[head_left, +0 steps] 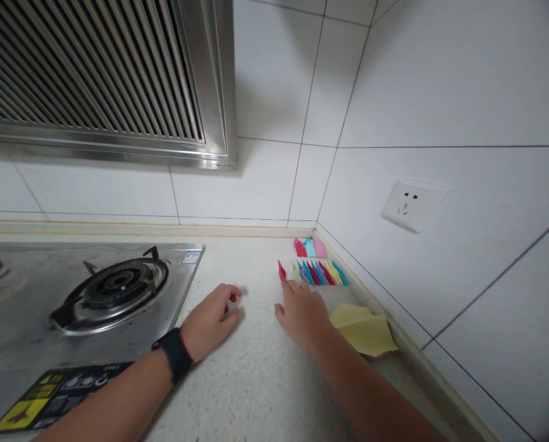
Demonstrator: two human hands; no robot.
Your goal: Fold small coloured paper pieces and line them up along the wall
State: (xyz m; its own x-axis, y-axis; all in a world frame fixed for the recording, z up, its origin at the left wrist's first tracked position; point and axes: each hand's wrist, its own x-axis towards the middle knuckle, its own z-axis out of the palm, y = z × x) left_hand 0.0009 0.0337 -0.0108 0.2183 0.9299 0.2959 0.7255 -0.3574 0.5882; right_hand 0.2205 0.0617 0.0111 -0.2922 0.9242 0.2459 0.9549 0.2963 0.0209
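Observation:
My right hand [304,312] reaches over the counter with its thumb apart from its fingers. Its fingertips are at a small red folded paper piece [282,271], seemingly touching its near end; whether they press on it I cannot tell. Just right of that piece is a row of several folded paper pieces [318,273] in green, purple, blue, red and yellow. Behind the row sit a few more in red, light blue and pink [310,248]. My left hand [211,320], with a black watch on the wrist, rests beside the stove with fingers loosely bent, thumb apart, holding nothing.
Yellow paper sheets [366,328] lie by the right wall, partly behind my right forearm. A steel gas stove [182,270] with a burner [118,288] fills the left. A range hood [214,80] hangs above, and a socket [414,205] is on the tiled wall.

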